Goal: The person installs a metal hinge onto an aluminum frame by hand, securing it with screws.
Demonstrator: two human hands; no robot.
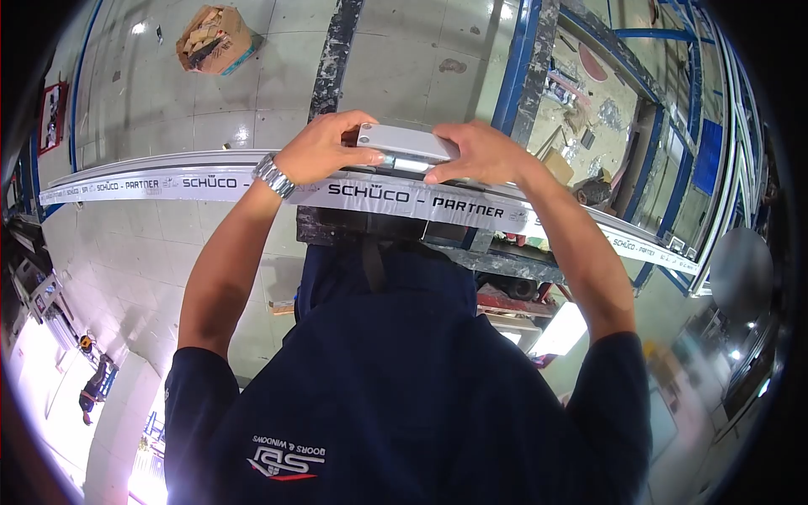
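Observation:
A long aluminium profile (370, 194), wrapped in white film printed SCHÜCO - PARTNER, lies crosswise in front of my body. Over its middle is a light grey rectangular metal piece (406, 140) with small round marks at its left end. My left hand (324, 150), with a metal watch (273, 175) on the wrist, grips that left end between thumb and fingers. Around the right end, the thumb and fingers of my right hand (484, 153) are closed. Just below the piece, a shiny silver part (410, 165) shows between the hands, close over the profile.
Dark, paint-spotted steel beams (335, 67) run under and beyond the profile. A carton of wood scraps (220, 42) stands on the tiled floor at the far left. Right of the hands, blue framing (515, 71) borders a littered board (602, 109). Another person (94, 391) is far off at lower left.

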